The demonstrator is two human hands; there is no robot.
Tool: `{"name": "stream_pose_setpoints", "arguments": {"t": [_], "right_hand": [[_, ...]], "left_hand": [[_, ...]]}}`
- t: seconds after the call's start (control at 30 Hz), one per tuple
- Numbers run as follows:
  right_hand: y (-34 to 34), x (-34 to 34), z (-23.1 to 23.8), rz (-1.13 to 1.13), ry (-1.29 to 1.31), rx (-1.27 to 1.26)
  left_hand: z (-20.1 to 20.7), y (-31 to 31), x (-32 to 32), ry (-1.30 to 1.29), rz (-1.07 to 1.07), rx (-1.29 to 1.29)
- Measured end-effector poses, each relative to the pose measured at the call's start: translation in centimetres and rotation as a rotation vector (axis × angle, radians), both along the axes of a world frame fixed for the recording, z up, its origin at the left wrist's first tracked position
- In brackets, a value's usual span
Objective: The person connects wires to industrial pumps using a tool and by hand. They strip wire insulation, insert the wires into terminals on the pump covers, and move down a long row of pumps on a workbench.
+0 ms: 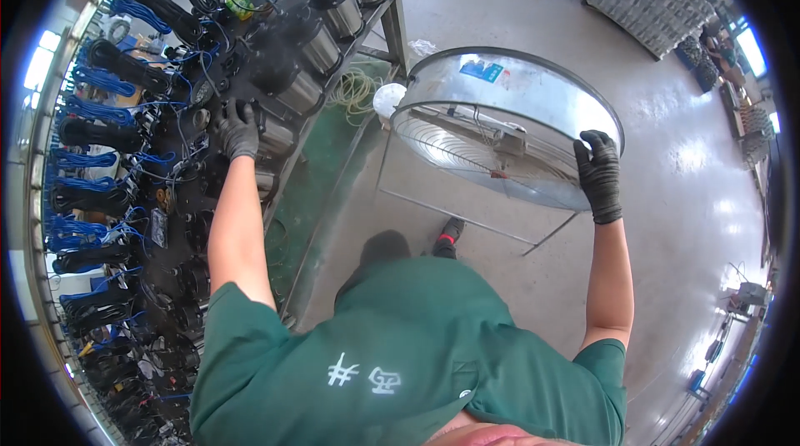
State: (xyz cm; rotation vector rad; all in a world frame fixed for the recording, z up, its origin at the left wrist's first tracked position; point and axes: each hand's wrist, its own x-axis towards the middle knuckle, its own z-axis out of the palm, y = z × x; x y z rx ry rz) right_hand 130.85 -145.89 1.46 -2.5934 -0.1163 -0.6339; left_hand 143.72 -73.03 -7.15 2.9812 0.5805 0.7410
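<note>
Drum fan [517,94] stands beyond the right edge of the bench [397,21], on a thin tubular stand [460,215] that raises the drum clear of the floor [667,279]. The right hand [600,175], gloved, is at the drum's right rim with fingers bent over it; clamping force cannot be told. This position likely serves to steady or turn the drum from its outer edge. The left hand [239,131], gloved, is open with fingers spread, over the dark end of a steel pump unit [275,136]; firm contact cannot be confirmed. Similar units line the bench's right edge, presumably for access from the aisle. Cable coils [100,134] lie along the left edge, apparently bundled to keep leads separated.
</note>
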Motion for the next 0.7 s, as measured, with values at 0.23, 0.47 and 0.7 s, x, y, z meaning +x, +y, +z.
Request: {"name": "stream_pose_setpoints", "arguments": {"t": [0.23,0.47,0.7], "right_hand": [[0.2,4.4,-1.5,0.110,0.016,-0.065],[-0.6,6.8,-3.5,0.133,-0.047,0.023],[-5.2,16.2,-5.7,-0.032,-0.102,0.107]], "left_hand": [[1.3,-0.7,-0.1,0.030,-0.042,0.112],[1.2,-0.8,-0.9,-0.016,-0.041,0.105],[2.1,-1.9,-1.3,-0.008,-0.007,0.099]]}}
